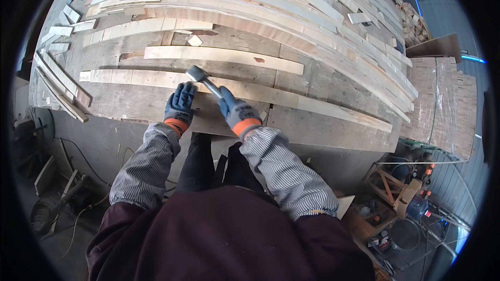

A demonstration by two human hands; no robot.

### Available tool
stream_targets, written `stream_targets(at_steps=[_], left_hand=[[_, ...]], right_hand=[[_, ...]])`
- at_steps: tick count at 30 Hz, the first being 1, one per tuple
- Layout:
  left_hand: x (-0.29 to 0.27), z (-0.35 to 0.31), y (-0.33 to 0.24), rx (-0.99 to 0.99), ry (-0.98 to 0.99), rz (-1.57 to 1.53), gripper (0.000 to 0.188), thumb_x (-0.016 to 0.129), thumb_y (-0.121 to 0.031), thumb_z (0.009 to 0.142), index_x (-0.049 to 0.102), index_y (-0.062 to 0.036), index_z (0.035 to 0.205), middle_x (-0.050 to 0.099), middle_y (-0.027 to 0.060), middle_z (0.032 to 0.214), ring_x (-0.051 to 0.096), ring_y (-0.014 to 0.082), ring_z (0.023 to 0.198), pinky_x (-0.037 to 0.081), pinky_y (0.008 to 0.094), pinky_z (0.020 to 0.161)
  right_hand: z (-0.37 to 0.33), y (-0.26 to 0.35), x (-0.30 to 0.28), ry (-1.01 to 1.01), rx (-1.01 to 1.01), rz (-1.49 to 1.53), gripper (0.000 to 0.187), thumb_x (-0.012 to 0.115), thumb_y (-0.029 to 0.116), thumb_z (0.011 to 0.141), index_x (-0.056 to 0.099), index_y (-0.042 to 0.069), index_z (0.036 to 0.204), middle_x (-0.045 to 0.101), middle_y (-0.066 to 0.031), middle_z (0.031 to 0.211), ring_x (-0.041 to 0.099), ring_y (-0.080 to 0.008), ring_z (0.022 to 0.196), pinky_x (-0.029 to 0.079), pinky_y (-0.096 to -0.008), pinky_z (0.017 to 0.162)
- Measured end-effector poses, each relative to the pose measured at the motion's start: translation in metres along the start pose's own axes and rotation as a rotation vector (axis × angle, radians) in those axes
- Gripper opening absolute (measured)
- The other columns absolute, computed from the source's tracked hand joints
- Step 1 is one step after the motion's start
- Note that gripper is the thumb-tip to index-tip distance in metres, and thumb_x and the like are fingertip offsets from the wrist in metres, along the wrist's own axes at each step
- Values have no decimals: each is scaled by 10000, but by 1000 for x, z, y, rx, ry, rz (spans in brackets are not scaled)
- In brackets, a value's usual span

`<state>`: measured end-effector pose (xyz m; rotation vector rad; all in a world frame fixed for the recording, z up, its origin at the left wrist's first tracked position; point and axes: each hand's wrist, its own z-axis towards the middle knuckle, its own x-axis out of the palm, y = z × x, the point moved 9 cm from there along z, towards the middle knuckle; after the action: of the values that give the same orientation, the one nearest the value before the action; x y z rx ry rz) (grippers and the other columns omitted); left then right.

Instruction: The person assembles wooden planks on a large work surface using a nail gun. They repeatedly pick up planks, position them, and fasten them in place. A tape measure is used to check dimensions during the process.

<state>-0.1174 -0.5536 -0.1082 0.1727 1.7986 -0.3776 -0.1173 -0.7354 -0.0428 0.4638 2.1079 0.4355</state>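
A long, pale wood strip [250,90] lies across the near part of the worktable, made up of pieces set end to end. My right hand [238,110], in a blue and grey glove with an orange cuff, is closed round the metal handle of a hammer [197,74]. The blocky dark head is over the strip. Just left of it my left hand [180,103], gloved alike, lies at the strip's near edge with its fingers stretched out. Whether anything small is under those fingertips is hidden. A shorter pale strip [224,56] lies just beyond.
Many long boards [250,21] cover the far part of the wooden worktable [323,138]. Short offcuts [61,30] lie at its left end. To the right stands a plastic-wrapped stack of wood [437,99]. A crate with tools [371,213] and a blue bottle [416,207] are below right.
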Motion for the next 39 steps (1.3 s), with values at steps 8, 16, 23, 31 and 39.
stream_targets(at_steps=[8, 16, 23, 31, 39], left_hand=[[-4, 0, 4, -99, 295, 267, 889, 650, -316, 775, 160, -113, 1489, 108, 94, 1561, 169, 291, 1423, 294, 417, 1090], [17, 22, 2, -113, 182, 309, 985, 716, -444, 690, 235, -63, 1459, 280, 171, 1479, 254, 339, 1368, 270, 383, 1113], [-8, 59, -88, 122, 40, 382, 1063, 734, -506, 656, 177, -125, 1476, 272, 145, 1484, 252, 345, 1364, 249, 463, 1092], [-2, 124, -105, 270, 463, 383, 872, 719, -601, 663, 468, -111, 1339, 531, 152, 1304, 497, 334, 1212, 397, 432, 1015], [10, 156, -76, 476, 549, 217, 653, 554, -589, 832, 522, -149, 1314, 555, 172, 1273, 501, 356, 1197, 398, 442, 999]], right_hand=[[-161, -346, -46, -554, 661, 172, 496, 289, 549, 958, 453, 289, 1348, 639, -241, 977, 606, -453, 878, 473, -530, 730], [-256, -553, -50, -958, 876, 430, 360, 564, 339, 920, 605, 64, 1148, 675, -123, 827, 578, -257, 673, 474, -399, 644], [-260, -416, 78, -821, 684, 946, 397, 651, 224, 845, 587, 83, 1210, 612, -21, 727, 537, -146, 603, 452, -336, 546], [-241, -325, 52, -531, 693, 538, 381, 612, 285, 835, 581, 130, 1182, 632, -144, 721, 603, -310, 620, 474, -429, 590], [-205, -357, 23, -190, 794, 187, 330, 597, 343, 815, 638, 97, 1032, 675, -173, 883, 652, -354, 814, 499, -450, 713]])
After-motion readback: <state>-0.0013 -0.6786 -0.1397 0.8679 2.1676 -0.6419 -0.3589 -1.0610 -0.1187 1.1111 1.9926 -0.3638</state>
